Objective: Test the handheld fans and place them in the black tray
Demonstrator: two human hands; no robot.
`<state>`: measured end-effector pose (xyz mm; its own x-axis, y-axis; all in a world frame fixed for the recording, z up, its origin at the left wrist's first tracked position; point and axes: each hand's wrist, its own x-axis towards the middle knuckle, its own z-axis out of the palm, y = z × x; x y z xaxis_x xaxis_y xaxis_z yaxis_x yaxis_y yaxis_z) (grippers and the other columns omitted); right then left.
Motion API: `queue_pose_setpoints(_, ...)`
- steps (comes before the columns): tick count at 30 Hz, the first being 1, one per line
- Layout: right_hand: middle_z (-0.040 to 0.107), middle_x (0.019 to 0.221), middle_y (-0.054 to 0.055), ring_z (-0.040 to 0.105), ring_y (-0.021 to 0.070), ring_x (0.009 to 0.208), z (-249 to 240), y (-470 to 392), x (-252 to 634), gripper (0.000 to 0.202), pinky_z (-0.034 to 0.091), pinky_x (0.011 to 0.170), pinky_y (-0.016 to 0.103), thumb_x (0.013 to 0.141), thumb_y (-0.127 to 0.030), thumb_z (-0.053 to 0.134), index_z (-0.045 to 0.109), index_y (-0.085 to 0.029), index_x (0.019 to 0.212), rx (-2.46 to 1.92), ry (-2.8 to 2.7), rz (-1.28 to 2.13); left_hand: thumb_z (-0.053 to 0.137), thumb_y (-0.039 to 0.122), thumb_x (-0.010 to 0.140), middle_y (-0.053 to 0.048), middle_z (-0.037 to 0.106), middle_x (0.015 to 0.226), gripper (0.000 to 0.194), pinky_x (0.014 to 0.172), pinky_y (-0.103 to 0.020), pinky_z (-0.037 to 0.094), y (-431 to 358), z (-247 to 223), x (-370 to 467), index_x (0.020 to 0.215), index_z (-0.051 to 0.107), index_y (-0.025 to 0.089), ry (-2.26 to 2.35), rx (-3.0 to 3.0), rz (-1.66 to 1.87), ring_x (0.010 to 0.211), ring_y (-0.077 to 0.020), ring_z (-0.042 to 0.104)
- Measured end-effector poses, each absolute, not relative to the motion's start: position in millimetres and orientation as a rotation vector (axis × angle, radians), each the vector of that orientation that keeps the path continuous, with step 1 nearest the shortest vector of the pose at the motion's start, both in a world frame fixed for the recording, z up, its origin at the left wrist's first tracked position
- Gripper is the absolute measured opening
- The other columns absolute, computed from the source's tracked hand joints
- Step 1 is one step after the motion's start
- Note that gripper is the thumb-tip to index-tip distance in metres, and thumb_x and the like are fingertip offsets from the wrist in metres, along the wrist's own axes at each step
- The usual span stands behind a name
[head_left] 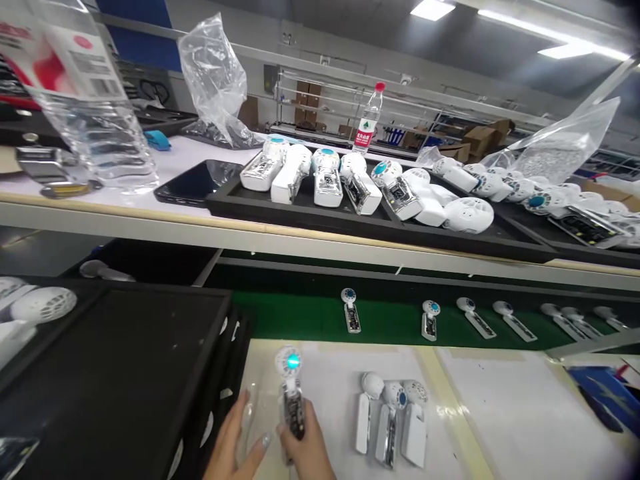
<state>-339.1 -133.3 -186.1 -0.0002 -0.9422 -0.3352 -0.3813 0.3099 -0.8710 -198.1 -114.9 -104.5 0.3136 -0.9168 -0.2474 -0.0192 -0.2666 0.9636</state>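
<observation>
My right hand [309, 445] grips a small white handheld fan [291, 400] by its handle. The fan stands roughly upright with its round head at the top; a bright cyan light shows at the hub. Its handle has no cover on this side, so a dark circuit board shows. To the left of the fan is my left hand [233, 443], thumb and fingers apart, with a faint clear strip beside the fingers that I cannot make out. Three more white fans [390, 420] lie side by side on the white work surface [335, 373], right of my hands.
Behind, a green conveyor belt [300, 313] carries several spaced fans. Stacked black trays [125, 373] stand at left. On the shelf above are a black tray of fans [300, 215], a phone [200, 180], a large water bottle [95, 100], a smaller bottle [367, 120] and plastic bags [213, 73].
</observation>
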Motion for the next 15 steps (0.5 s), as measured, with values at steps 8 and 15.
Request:
queue_pose_setpoints(8,0.057,0.102,0.011,0.05,0.0237,0.102,-173.8,-254.9,-441.4,0.044,0.038,0.092,0.04,0.083,-0.052,0.037,0.058,-0.016,0.095,-1.271,1.641,-0.828,0.08,0.044,0.044,-0.009,0.07,0.081,0.106,0.08,-0.04,0.045,-159.8,-114.0,-232.4,0.132,0.026,0.017,-0.031,1.325,-1.696,0.08,-0.0322,0.064)
queue_pose_setpoints(15,0.038,0.131,0.01,0.037,0.0286,0.118,-236.3,-395.5,-484.4,0.045,0.031,0.097,0.054,0.081,-0.03,0.055,0.042,-0.018,0.122,-1.007,1.984,-0.553,0.074,0.053,0.05,-0.006,0.07,0.078,0.076,0.066,-0.032,0.045,-176.6,-59.7,-239.2,0.108,0.045,0.014,0.221,1.199,-1.735,0.069,-0.0274,0.064)
